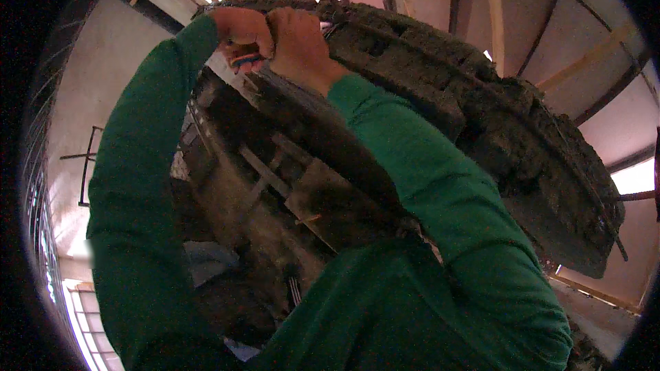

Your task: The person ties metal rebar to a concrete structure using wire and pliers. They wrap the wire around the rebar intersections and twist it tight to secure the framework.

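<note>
Both of my arms, in green sleeves, are raised to the top of a rough wall of dark blocks (402,62). My left hand (245,36) has curled fingers around a small thing with blue and orange parts (246,60), too blurred to name. Against it, on the right, is my right hand (299,46), its back to the camera and its fingers bent. A small pale piece (326,26) shows beside the right knuckles. Whether the right fingers hold anything is hidden.
Wooden boards (265,170) lie crossed below my arms, near a dim floor. Timber beams (492,15) and dark bars run along the pale ceiling. A dark metal bar frame (85,165) stands out from the pale surface at left. A bright gridded window (95,324) is at lower left.
</note>
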`<action>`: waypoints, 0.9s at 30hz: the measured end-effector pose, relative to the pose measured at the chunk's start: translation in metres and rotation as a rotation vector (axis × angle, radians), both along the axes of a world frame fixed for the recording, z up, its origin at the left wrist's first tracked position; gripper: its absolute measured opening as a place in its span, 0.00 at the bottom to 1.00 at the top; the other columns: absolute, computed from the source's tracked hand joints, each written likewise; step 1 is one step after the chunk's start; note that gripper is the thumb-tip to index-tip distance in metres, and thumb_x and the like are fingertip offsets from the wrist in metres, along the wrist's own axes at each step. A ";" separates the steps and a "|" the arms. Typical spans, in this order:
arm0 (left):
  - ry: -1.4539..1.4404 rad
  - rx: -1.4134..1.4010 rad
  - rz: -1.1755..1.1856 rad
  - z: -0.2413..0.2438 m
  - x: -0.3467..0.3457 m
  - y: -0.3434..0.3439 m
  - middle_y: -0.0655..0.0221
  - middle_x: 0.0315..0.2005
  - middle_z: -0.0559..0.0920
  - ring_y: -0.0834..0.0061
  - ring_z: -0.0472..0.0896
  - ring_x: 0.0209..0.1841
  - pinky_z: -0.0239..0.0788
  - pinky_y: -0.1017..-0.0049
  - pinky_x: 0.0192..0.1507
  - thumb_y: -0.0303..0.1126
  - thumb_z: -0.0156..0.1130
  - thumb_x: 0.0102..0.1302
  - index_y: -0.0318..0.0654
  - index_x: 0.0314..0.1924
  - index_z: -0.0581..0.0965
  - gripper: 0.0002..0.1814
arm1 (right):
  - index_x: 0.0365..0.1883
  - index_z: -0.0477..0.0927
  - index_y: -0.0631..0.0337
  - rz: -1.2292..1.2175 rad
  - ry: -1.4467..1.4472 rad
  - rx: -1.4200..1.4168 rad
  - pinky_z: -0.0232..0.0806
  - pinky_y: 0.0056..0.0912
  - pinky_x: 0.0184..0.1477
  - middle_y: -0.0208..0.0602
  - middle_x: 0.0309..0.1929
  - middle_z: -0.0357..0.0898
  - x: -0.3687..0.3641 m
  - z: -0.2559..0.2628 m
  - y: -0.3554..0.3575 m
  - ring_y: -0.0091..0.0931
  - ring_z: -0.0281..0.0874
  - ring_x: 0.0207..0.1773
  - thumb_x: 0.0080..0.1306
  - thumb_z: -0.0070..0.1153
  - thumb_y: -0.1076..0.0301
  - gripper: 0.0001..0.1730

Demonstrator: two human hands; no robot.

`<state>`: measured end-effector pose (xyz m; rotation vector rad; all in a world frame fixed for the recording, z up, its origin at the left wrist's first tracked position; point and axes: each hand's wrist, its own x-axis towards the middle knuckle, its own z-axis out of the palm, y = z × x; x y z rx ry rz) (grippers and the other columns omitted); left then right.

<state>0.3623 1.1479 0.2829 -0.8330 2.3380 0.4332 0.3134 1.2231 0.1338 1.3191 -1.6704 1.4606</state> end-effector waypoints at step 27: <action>0.905 -0.229 -0.889 -0.096 -0.053 -0.029 0.53 0.48 0.78 0.53 0.75 0.52 0.66 0.62 0.56 0.53 0.65 0.54 0.34 0.51 0.77 0.33 | 0.54 0.68 0.57 0.142 -0.492 0.738 0.71 0.45 0.49 0.46 0.47 0.73 0.113 -0.033 0.238 0.45 0.75 0.49 0.40 0.75 0.61 0.43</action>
